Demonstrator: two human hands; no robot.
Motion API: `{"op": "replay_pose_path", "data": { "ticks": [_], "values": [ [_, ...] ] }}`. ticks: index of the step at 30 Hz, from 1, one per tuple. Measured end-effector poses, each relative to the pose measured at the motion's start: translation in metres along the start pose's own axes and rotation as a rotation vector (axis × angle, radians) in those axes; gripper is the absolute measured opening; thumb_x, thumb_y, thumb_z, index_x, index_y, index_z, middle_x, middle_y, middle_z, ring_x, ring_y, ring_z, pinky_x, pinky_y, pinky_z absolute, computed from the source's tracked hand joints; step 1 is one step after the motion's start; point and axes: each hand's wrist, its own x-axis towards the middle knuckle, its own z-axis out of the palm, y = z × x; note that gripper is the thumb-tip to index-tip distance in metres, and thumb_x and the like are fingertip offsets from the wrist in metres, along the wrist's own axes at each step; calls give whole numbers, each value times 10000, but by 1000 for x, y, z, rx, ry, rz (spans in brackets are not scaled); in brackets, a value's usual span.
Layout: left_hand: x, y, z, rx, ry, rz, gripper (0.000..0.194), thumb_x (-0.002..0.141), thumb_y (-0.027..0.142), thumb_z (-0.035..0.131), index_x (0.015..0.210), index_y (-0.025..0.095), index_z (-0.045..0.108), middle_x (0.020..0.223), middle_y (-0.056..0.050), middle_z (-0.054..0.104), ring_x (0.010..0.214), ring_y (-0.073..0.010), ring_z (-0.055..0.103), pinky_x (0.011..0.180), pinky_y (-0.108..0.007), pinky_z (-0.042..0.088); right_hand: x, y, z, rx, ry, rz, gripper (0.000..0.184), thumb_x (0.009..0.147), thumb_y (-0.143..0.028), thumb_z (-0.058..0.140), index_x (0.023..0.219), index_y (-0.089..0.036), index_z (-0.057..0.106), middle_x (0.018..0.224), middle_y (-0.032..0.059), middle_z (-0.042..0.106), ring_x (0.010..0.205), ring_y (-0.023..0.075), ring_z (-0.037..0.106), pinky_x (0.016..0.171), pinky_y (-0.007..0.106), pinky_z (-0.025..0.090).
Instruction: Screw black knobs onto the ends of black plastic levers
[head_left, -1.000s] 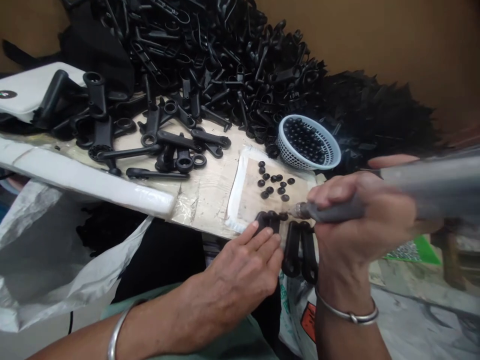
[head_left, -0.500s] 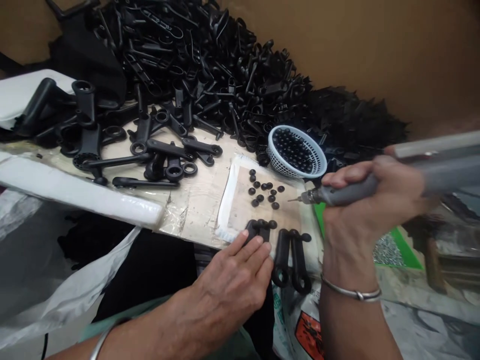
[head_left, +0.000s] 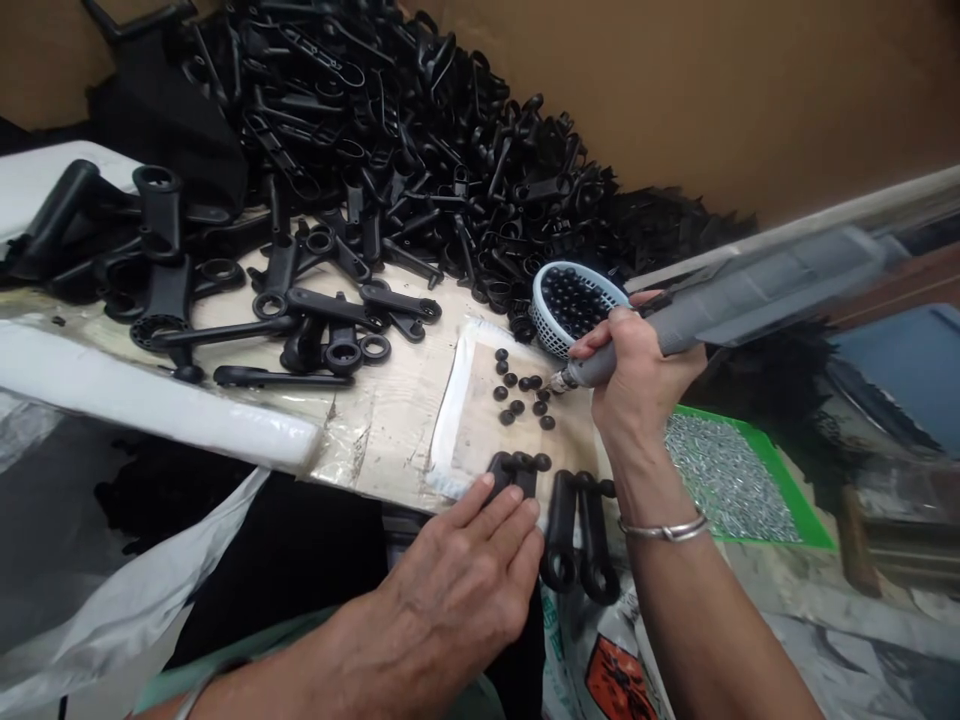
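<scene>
My right hand is wrapped round a grey power screwdriver, its tip end down among small black round knobs on the pale board. Whether the tip touches a knob I cannot make out. My left hand lies flat, fingers stretched out, over black plastic crank handles at the board's front edge, hiding most of them. Knobs sit at the far ends of those handles. Just right of my left fingers, two more crank handles lie side by side, each with a ring at its near end.
Behind the board stands a light blue basket of black knobs. A green tray of silver screws is at the right. Loose black crank parts cover the table's left side, below a large heap. White foam lines the front edge.
My right hand has moved the screwdriver left and slightly down, its tip now among the knobs. More of the screw tray shows. My left hand has stayed on the handles.
</scene>
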Motion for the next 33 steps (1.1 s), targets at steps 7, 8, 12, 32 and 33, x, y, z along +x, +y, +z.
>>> {"op": "replay_pose_path", "data": {
  "ticks": [7, 8, 12, 32, 33],
  "values": [
    [-1, 0, 1, -10, -26, -7, 444, 933, 234, 518, 1351, 93, 470, 1478, -116, 452, 1400, -254, 380, 1227, -409, 174, 8, -12, -4, 76, 74, 6, 123, 689, -172, 622, 780, -213, 549, 441, -83, 486, 364, 128, 462, 381, 273, 418],
    [-1, 0, 1, -10, -27, -2, 440, 933, 234, 520, 1347, 92, 475, 1470, -114, 464, 1395, -254, 387, 1227, -408, 175, 9, -15, -4, 87, 89, 10, 119, 684, -171, 620, 772, -218, 555, 439, -81, 483, 361, 126, 449, 375, 274, 412],
    [-1, 1, -1, -14, -69, -4, 424, 936, 215, 517, 1342, 100, 480, 1463, -107, 474, 1391, -240, 397, 1225, -402, 194, 9, -32, -7, 99, 103, 21, 95, 676, -151, 600, 709, -233, 567, 448, -78, 457, 378, 110, 414, 394, 276, 427],
    [11, 0, -17, -63, -88, -12, 363, 917, 97, 456, 1275, 87, 521, 1343, -114, 586, 1261, -217, 542, 1181, -395, 267, -49, -98, 6, 99, -67, 111, 197, 636, -142, 560, 488, -201, 445, 442, -64, 444, 378, 80, 395, 392, 260, 416],
    [12, 1, -19, -66, -84, -17, 351, 916, 86, 451, 1257, 86, 532, 1326, -113, 599, 1241, -215, 557, 1175, -397, 272, -50, -97, 7, 100, -64, 107, 201, 629, -141, 565, 479, -202, 446, 442, -60, 446, 379, 83, 400, 391, 264, 413]
  ]
}}
